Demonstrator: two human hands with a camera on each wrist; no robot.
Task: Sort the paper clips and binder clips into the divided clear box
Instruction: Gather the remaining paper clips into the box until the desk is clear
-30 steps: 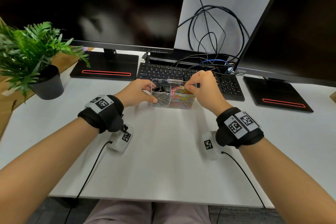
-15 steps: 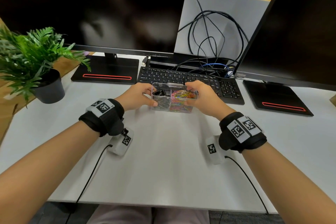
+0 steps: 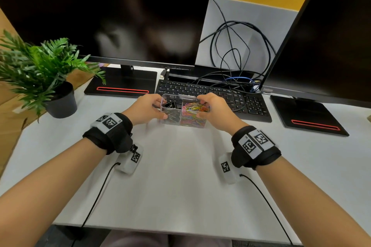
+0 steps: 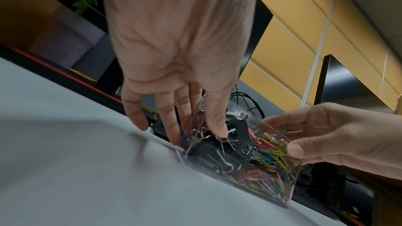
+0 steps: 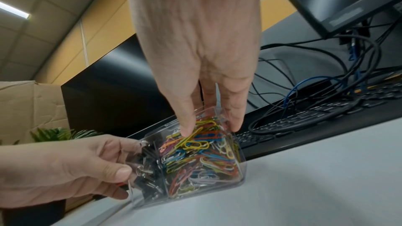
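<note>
The divided clear box (image 3: 176,96) stands on the white desk just in front of the keyboard. Its left compartment holds black binder clips (image 3: 170,107), and its right one holds coloured paper clips (image 3: 193,109). My left hand (image 3: 159,107) grips the box's left end, thumb on the near wall and fingers round the far side. My right hand (image 3: 202,106) grips the right end the same way. The right wrist view shows the box (image 5: 241,171), the paper clips (image 5: 195,145) and the left thumb (image 5: 124,173) pressed on its wall. The box (image 4: 298,169) looks slightly tilted in the left wrist view.
A black keyboard (image 3: 212,94) lies right behind the box under tangled cables (image 3: 236,62). Monitor stands (image 3: 120,84) (image 3: 307,118) sit at the back left and right. A potted plant (image 3: 60,102) and cardboard (image 3: 8,122) are at the left. The white desk (image 3: 180,176) stretches toward me.
My right hand has left the box's top back rim and come down onto its right end. The left hand keeps its hold on the left end.
</note>
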